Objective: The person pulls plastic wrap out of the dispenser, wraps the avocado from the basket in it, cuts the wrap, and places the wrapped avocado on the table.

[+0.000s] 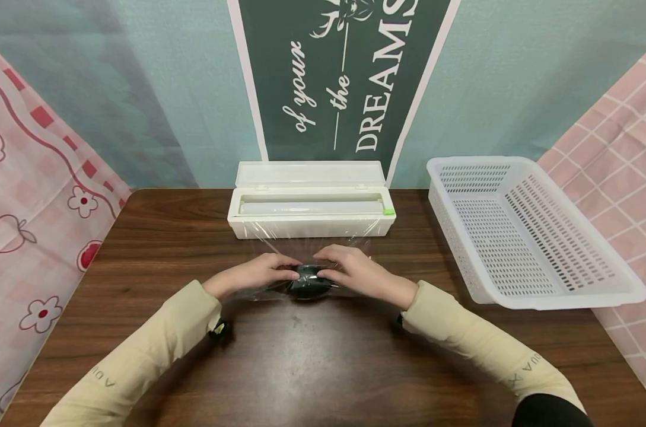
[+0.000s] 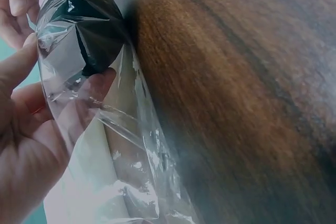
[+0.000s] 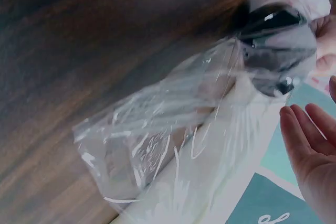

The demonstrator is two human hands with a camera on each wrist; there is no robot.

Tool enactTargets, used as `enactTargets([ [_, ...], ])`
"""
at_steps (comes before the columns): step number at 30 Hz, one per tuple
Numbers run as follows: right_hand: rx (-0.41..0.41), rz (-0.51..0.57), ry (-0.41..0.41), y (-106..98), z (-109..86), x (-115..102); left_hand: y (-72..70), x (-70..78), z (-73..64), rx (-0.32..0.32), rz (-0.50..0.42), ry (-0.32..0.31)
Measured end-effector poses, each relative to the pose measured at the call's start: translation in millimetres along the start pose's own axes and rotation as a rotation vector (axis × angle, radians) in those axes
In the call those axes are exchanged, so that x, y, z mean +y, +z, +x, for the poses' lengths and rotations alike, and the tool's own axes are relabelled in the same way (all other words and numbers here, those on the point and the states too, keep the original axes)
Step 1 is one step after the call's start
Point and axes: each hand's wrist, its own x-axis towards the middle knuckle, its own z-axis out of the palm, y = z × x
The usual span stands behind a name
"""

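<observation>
A dark, glossy, rounded object (image 1: 310, 283) sits at the middle of the table under clear cling film (image 3: 157, 135). My left hand (image 1: 258, 273) holds it from the left, the thumb at its upper edge and a fingertip against it through the film. From the other side my right hand (image 1: 362, 273) reaches in, its fingers nearly straight beside the object in the right wrist view. The film runs back to a white cling film dispenser (image 1: 312, 228), whose lid (image 1: 311, 174) stands raised over the roll (image 1: 312, 207).
A white perforated plastic basket (image 1: 472, 284) stands on the right of the brown wooden table (image 1: 301, 367). A small green slider (image 1: 389, 212) sits at the dispenser's right end. Behind the table hangs a blue cloth with a dark lettered panel (image 1: 323, 136).
</observation>
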Motion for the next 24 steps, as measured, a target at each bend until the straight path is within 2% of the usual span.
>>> enactTargets([
  [4, -0.018, -0.032, -0.073, 4, -1.8, -4, -1.2, 0.1, 0.7, -0.017, -0.021, -0.021],
  [9, -0.038, -0.071, -0.092, 10, -2.3, -4, -1.8, 0.7, 0.3, -0.003, -0.019, -0.016],
  [12, -0.042, -0.076, -0.090, 11, -1.7, -2, -1.3, 0.6, -0.1, 0.054, 0.028, 0.017],
  [18, -0.036, -0.079, -0.106, 12, -0.3, 0, -2.0, 5.8, -0.8, 0.219, 0.094, 0.100],
  [22, -0.039, -0.081, -0.104, 11, 1.0, 1, -1.0, 13.2, -2.6, 0.246, 0.180, 0.184],
  [24, -0.047, -0.077, -0.096, 11, 1.7, 1, 0.7, 16.5, -3.7, 0.238, 0.217, 0.196],
])
